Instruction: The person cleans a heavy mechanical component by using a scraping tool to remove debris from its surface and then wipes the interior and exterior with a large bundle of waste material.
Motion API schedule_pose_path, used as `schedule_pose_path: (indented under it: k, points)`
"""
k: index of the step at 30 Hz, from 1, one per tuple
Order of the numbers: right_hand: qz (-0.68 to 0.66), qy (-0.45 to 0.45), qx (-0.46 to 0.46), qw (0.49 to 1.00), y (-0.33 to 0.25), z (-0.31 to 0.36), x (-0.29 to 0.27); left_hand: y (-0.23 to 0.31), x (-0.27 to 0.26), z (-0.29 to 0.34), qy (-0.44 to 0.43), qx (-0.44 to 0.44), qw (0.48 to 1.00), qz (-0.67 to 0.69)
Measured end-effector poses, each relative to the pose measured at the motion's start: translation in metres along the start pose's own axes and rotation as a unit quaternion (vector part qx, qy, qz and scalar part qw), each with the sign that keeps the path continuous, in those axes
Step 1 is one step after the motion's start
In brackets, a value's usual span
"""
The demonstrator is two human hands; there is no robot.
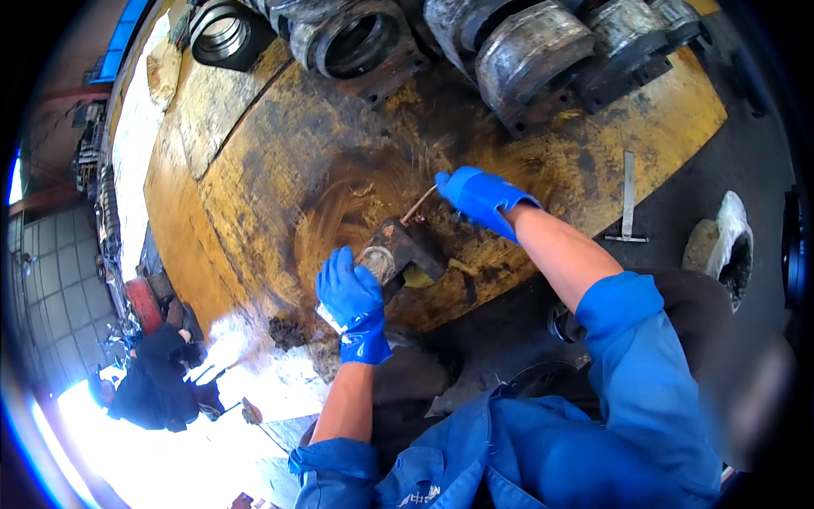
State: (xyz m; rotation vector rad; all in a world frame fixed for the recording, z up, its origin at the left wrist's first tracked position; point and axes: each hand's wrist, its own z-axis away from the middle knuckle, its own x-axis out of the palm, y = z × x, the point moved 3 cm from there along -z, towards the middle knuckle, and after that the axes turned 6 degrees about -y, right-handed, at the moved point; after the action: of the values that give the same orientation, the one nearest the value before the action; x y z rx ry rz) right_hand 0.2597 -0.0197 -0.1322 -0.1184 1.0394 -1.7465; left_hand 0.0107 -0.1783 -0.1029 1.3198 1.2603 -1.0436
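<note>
Yellow, stained table (263, 144), dark castings (530, 55) atop, sunlit floor (195, 467) leftward, right hand (485, 202) closed on rod (420, 204), left hand (350, 295) half-curled at metal bracket (415, 251), grip unclear

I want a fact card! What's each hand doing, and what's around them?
Blue-gloved left hand: by the round end of a dark rusty metal part; touching unclear
Blue-gloved right hand: holding a thin copper-coloured rod
Underneath: stained yellow work surface
Far side: big grey metal housings with round openings
Right edge: silver T-shaped metal tool

Glare (212, 454), btm L — blown out; edges bent, dark
</note>
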Motion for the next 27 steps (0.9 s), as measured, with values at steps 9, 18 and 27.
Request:
schedule_pose_path:
  k: [9,18,27]
  points:
    - [0.119,0.009,-0.070,0.990,0.012,-0.040,0.037,-0.009,0.006,0.003,0.007,-0.003,1.000,-0.009]
    - [-0.045,0.013,-0.034,0.998,0.003,-0.039,0.074,0.000,0.011,0.004,0.013,0.011,1.000,0.003]
    - [-0.314,0.004,0.194,0.929,0.084,-0.025,0.006,0.000,0.010,0.001,0.011,0.009,1.000,-0.004]
